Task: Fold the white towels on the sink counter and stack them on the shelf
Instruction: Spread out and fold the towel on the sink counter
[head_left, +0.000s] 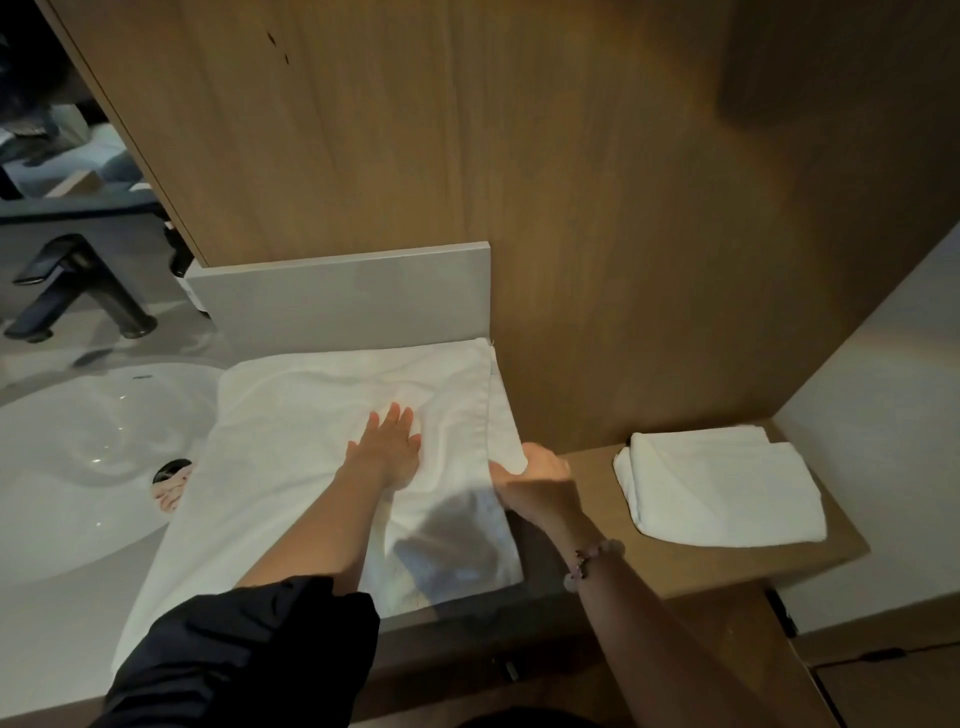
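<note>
Towel (291, 441), white and rumpled, lies spread on the surface (62, 639) right of the sink (78, 441), overlapping its rim. Left hand (389, 447) presses flat on it; right hand (535, 478) pinches its edge. Folded towel (722, 488) sits farther right, on the shelf (587, 561).

Bench (47, 649) surface is largely covered by the spread white towel (291, 467), whose near left corner is hidden behind a dark sleeve (249, 654), itself cut off by the lower edge. Fingertips of the right hand (537, 480) are concealed under the towel's right edge. The basin (78, 467) is cut by the left edge, its drain (169, 470) partly overlapped by cloth; shapes in the mirror (52, 130) are too blurred to be identified.
</note>
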